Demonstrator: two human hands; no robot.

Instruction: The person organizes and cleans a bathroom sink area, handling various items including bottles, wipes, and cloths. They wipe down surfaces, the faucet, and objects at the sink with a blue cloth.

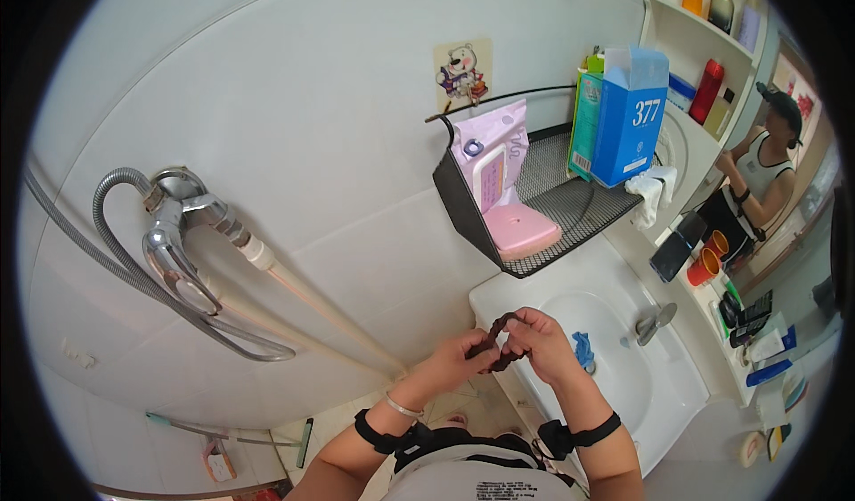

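Between my two hands I hold a dark brown twisted fabric loop, which looks like a hair band. My left hand grips its left side, thumb pressed on top. On the loop's upper right side, my right hand pinches it. Both hands are in the air by the left edge of a white washbasin. In the bowl of the basin lies a crumpled blue cloth or glove, close to the drain, just right of my right hand.
A black mesh wall basket holds a wipes pack, a pink item and boxes. A chrome tap rises from the basin. Beside the mirror, a shelf carries orange cups. A shower mixer with hose is on the left wall.
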